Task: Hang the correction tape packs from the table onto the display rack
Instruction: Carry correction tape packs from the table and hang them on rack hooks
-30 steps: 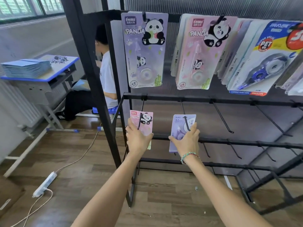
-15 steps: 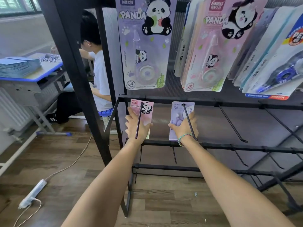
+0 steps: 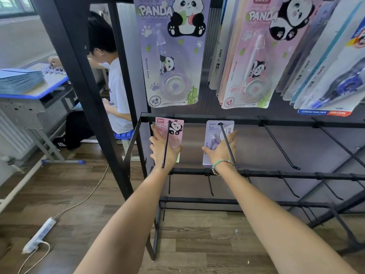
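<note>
— Where are the packs?
— The left hand [image 3: 162, 153] grips the pink panda pack [image 3: 173, 129] on its hook [image 3: 165, 147]; the right hand [image 3: 221, 151] holds the lilac pack [image 3: 212, 135], seemingly threaded on the neighbouring hook [image 3: 228, 145].

Wood-plank floor [image 3: 197, 244] w/ white power strip [image 3: 39, 237] + trailing cord. Blue-edged desk [image 3: 35, 93] at left, blue booklet stack [image 3: 18, 80] on top; seated person [image 3: 110, 84] behind; window [image 3: 13, 5] upper left.
</note>
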Action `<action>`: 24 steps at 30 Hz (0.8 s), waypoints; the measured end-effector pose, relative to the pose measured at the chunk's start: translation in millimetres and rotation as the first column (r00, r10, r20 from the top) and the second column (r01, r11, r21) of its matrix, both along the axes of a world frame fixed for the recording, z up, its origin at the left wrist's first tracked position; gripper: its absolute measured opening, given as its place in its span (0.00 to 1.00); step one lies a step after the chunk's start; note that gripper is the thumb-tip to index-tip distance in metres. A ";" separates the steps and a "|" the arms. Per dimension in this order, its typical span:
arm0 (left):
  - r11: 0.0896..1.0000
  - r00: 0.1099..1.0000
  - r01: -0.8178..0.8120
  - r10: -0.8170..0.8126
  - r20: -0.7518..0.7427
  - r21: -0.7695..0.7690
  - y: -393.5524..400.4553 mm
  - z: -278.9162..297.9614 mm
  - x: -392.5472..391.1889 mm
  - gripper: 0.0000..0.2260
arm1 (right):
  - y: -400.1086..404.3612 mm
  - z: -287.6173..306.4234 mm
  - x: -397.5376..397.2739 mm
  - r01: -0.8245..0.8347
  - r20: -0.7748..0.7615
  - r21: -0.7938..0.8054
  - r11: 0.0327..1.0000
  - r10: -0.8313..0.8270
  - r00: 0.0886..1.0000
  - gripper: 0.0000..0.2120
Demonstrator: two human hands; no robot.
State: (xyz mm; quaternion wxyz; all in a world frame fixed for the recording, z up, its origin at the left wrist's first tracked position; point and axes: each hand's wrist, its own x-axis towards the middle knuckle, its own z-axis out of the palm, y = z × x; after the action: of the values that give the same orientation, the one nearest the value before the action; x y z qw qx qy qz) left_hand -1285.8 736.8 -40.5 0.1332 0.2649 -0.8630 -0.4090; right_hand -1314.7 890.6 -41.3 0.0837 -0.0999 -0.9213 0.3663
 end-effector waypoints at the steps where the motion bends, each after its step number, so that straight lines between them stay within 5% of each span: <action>1: 1.000 1.000 0.002 -0.002 0.008 -0.017 0.1 0.4 0.5 0.54 | -0.9 -0.6 0.0 0.000 -0.001 -0.013 1.000 0.000 1.000 0.55; 10: 0.984 0.992 0.085 -0.069 0.105 -0.155 1.5 -0.7 20.1 0.51 | 1.1 -0.7 14.0 -0.034 0.079 0.012 0.999 0.033 0.996 0.49; 24: 0.917 0.946 0.322 -0.323 0.036 -0.235 15.9 3.8 99.7 0.36 | 21.5 12.0 100.3 -0.359 0.081 0.251 0.899 0.349 0.933 0.37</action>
State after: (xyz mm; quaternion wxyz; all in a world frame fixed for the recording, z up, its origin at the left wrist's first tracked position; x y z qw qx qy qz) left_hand -1186.1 752.7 -36.6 0.0963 0.1005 -0.9373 -0.3195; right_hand -1214.3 912.1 -29.3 0.0124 0.0748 -0.9656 0.2488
